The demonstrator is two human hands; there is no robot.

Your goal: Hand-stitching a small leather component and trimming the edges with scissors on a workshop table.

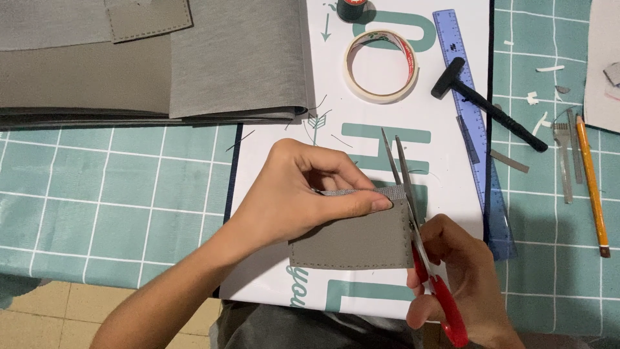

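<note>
At lower centre of the frame, the left hand (290,197) pinches a stitched grey fabric piece (352,239) on the worktop (116,200). The right hand (462,284) grips red-handled scissors (420,249), blades apart along the piece's right edge. A tape roll (381,66) lies above.

surface: teal grid cutting mat (116,194) | floor: beige tiles (51,317) | light: even, soft

On the table (97,194) lies a cutting mat (549,271), and on it a printed sheet (271,271). Folded fabric (239,58) lies at the far left. The tape roll (381,66) sits behind the fabric patch (352,242); the ruler (468,110), hammer (487,106) and pencil (591,184) lie to the right.
</note>
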